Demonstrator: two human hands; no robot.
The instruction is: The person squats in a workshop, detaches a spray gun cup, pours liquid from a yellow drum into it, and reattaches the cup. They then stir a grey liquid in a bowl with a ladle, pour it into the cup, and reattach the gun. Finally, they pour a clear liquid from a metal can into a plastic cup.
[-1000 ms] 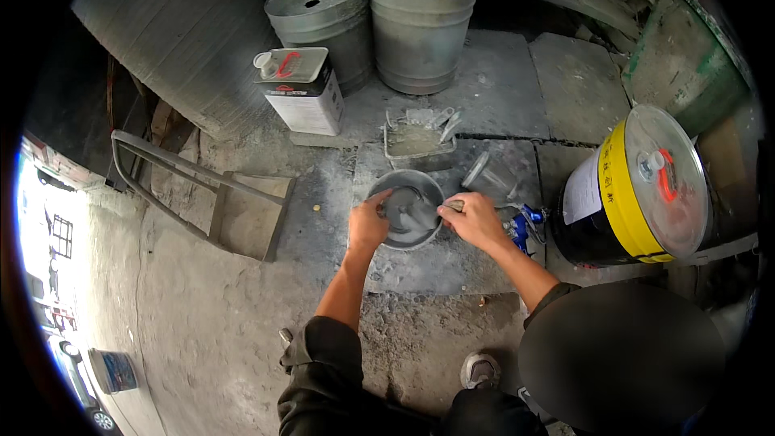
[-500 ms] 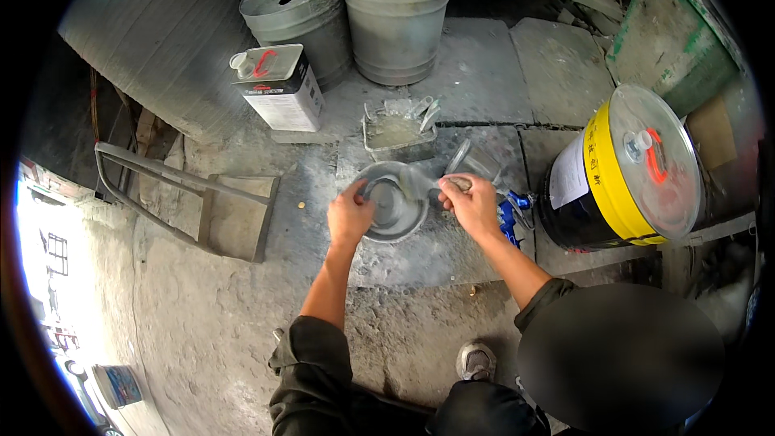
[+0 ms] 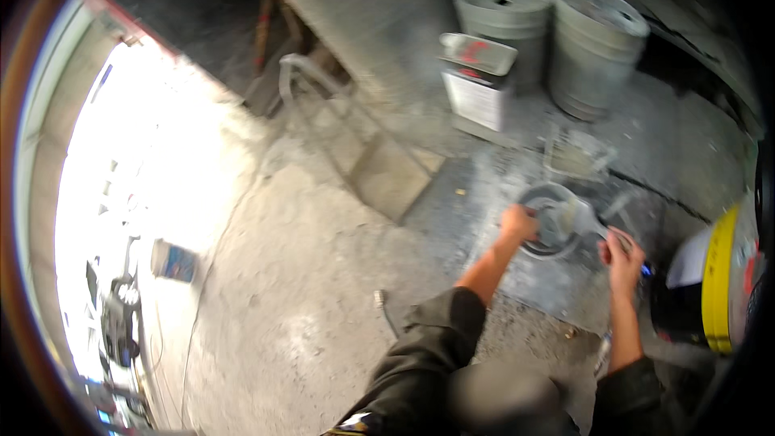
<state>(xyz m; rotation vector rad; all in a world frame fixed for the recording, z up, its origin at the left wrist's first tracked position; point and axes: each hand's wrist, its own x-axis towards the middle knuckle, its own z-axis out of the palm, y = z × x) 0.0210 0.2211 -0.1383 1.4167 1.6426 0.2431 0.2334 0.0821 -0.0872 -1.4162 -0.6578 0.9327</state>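
A round grey bucket (image 3: 542,253) stands on the dusty slab with pale liquid inside. My left hand (image 3: 519,224) is closed on its left rim. From the right, my right hand (image 3: 623,257) grips the handle end of a flat, pale brush (image 3: 588,218), whose head reaches over the bucket's opening. Motion blurs the brush, so I cannot tell whether its bristles touch the liquid. Just behind the bucket sits a small open rectangular tub (image 3: 573,160) with greyish contents and tools at its edge. A bit of a blue object (image 3: 646,270) shows beside my right hand.
Two grey metal drums (image 3: 504,12) and a rectangular can (image 3: 476,97) stand at the back. A yellow-banded black drum (image 3: 714,278) is at the right. Left of the bucket lies a metal-framed hand cart (image 3: 387,178); farther left stands a small pail (image 3: 173,262).
My view has swung left, so everything sits farther right in the picture. My left hand stays on the bucket rim, and my right hand still holds the brush over the bucket.
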